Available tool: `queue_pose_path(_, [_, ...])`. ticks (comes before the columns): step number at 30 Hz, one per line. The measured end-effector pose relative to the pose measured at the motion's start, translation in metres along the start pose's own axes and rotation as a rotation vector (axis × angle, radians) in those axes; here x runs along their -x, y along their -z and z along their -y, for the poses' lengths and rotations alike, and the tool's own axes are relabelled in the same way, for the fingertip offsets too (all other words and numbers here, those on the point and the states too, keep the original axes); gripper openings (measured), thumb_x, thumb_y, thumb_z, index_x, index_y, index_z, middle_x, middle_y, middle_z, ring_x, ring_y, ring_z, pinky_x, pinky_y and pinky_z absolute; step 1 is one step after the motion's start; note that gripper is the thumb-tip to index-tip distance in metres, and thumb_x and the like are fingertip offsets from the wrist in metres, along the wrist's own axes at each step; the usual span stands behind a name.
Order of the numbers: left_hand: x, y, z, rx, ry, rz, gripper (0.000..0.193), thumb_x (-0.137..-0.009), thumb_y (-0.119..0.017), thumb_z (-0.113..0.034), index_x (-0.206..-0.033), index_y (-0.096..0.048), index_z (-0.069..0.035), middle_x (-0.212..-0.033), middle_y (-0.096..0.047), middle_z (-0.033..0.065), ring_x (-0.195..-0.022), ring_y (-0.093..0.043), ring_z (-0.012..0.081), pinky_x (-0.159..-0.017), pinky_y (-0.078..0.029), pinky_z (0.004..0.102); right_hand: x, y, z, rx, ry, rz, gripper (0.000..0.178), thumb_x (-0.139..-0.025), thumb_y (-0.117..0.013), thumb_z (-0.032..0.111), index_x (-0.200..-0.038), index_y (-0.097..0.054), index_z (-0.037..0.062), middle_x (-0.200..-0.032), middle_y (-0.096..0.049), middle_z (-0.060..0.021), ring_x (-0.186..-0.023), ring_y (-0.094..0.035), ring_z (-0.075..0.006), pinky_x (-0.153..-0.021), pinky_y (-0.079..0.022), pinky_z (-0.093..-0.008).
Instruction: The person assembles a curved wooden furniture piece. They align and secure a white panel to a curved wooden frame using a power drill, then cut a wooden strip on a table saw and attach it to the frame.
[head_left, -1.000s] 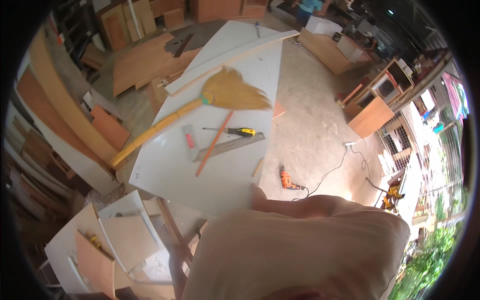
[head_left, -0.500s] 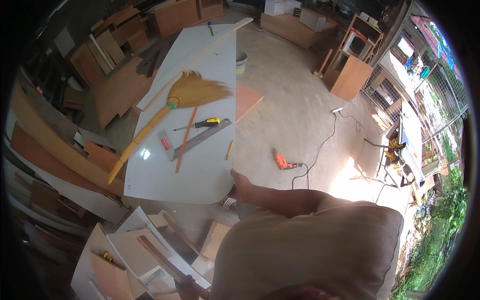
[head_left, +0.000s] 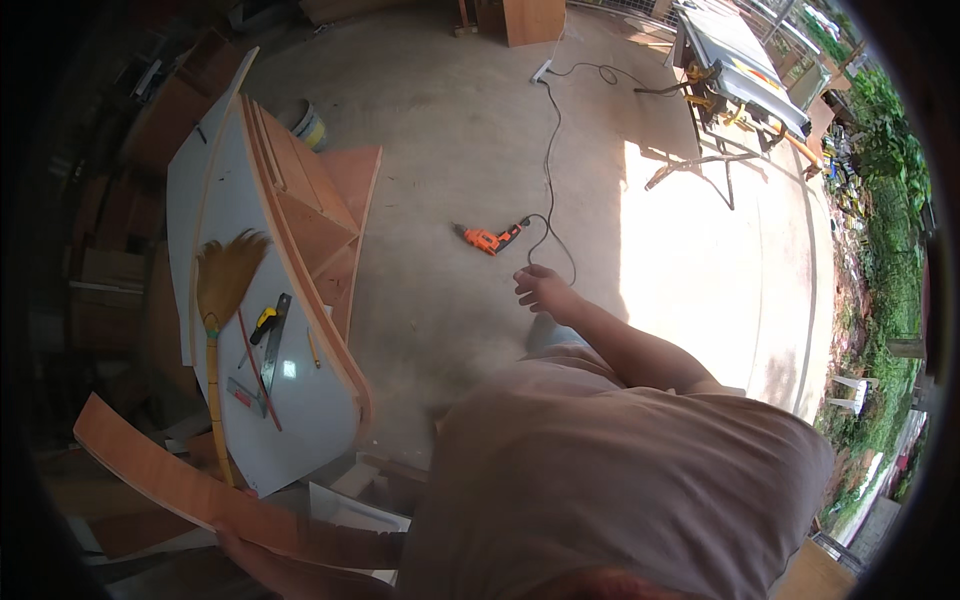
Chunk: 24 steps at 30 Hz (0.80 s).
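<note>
Wood strip (head_left: 165, 478) was low left, L hand's (head_left: 262, 568) fingers clamped on its lower edge, prob. for support; R hand (head_left: 545, 291) empty, fingers loosely apart, near orange drill (head_left: 487, 241).

at lower left, the left hand (head_left: 255, 560) holds a wooden board (head_left: 165, 475). the right hand (head_left: 545, 292), fingers loosely bent, hangs near the centre, below an orange drill (head_left: 485, 239).
</note>
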<state>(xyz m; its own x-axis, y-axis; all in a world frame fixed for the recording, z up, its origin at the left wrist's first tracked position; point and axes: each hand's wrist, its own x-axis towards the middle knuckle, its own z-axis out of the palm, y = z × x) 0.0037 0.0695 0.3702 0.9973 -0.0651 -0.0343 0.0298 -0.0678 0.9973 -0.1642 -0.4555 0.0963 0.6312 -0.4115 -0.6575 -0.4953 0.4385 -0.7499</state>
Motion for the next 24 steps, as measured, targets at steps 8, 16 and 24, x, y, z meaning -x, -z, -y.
queue_pose_path(8, [-0.204,-0.395,-0.062,0.136,-0.115,0.387,0.057,-0.098,-0.052,-0.046,-0.128,-0.050,0.002,-0.096,-0.059,0.0135,-0.085,-0.061,0.0232,-0.072,-0.053,0.0364,-0.010,0.210,-0.024,0.109,0.159,-0.427,0.042,-0.094,-0.061,0.032,-0.118,-0.061,-0.0028,-0.100,-0.066,-0.0152,-0.083,-0.061,-0.0194,-0.075,-0.050,-0.0329])
queue_pose_path(16, [-0.277,-0.714,0.011,0.281,0.255,0.535,0.065,-0.094,-0.058,-0.050,-0.133,-0.039,-0.002,-0.112,-0.049,0.0142,-0.092,-0.058,0.0285,-0.081,-0.052,0.0444,-0.008,0.272,0.088,0.086,0.499,-0.511,0.046,-0.092,-0.066,0.025,-0.131,-0.053,0.0039,-0.120,-0.059,-0.0139,-0.106,-0.059,-0.0229,-0.092,-0.047,-0.0362])
queue_pose_path(24, [-0.209,-0.971,0.095,0.118,0.653,0.687,0.075,-0.093,-0.056,-0.057,-0.146,-0.029,-0.011,-0.126,-0.044,0.0152,-0.102,-0.054,0.0275,-0.088,-0.047,0.0429,-0.050,0.321,0.188,0.467,0.732,-0.752,0.081,-0.071,-0.082,0.017,-0.142,-0.042,0.0117,-0.141,-0.048,-0.0122,-0.124,-0.052,-0.0307,-0.102,-0.045,-0.0414])
